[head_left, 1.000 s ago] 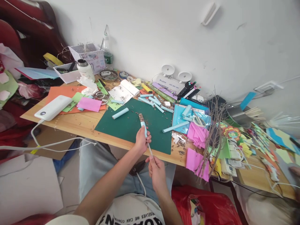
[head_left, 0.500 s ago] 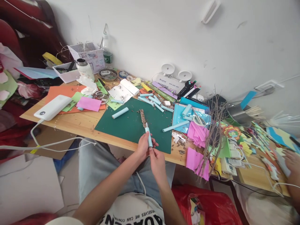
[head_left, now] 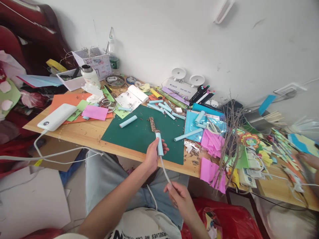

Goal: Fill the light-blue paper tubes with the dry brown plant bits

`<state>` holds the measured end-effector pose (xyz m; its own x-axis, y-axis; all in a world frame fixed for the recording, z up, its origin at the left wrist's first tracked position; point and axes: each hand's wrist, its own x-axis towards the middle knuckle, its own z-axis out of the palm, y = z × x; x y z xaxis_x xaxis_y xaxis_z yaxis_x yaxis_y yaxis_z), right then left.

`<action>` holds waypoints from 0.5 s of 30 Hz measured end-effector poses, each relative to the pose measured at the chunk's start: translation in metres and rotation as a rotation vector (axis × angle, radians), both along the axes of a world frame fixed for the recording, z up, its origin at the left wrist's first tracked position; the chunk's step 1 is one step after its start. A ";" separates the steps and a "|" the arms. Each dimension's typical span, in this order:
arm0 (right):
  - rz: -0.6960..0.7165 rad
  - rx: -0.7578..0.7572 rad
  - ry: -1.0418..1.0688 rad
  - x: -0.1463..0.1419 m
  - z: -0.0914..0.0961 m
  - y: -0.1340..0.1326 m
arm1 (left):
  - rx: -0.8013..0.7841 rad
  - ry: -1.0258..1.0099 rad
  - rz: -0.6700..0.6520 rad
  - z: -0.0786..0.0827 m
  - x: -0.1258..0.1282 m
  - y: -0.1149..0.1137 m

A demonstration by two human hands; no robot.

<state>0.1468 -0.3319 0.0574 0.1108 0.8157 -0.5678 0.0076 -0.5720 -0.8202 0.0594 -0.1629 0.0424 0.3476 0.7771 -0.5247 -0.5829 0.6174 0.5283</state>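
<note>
My left hand [head_left: 152, 153] is closed around a light blue paper tube [head_left: 159, 146], held upright over the front edge of the green cutting mat [head_left: 129, 136]. A rough brown speckled stick [head_left: 152, 123] pokes out of the tube's top. From the tube's bottom a thin white strip [head_left: 164, 171] runs down to my right hand [head_left: 179, 198], which pinches its lower end below the table edge, above my lap.
Several more blue paper tubes [head_left: 128, 121] lie on the mat and the wooden table [head_left: 82, 131]. Pink paper sheets [head_left: 211, 142], dry twigs [head_left: 230, 139], a white power bank [head_left: 56, 116], a bottle [head_left: 90, 75] and markers crowd the table. Another person's hand [head_left: 309, 159] is at far right.
My right hand has moved down and to the right, away from the tube, drawing the white strip out below it. The left hand keeps its hold on the tube.
</note>
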 end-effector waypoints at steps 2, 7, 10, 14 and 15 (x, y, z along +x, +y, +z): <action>0.015 0.026 0.018 0.017 0.008 -0.001 | 0.010 0.003 0.000 0.002 0.003 0.012; -0.007 0.037 -0.032 0.052 0.026 0.018 | 0.015 0.004 -0.018 0.000 0.010 0.043; 0.093 0.024 -0.110 0.066 0.033 0.028 | 0.018 -0.005 -0.023 -0.001 0.010 0.049; 0.086 0.026 -0.158 0.072 0.033 0.030 | 0.040 -0.054 -0.034 -0.002 0.008 0.049; 0.078 0.031 -0.165 0.069 0.030 0.031 | 0.042 -0.067 -0.034 -0.002 0.007 0.048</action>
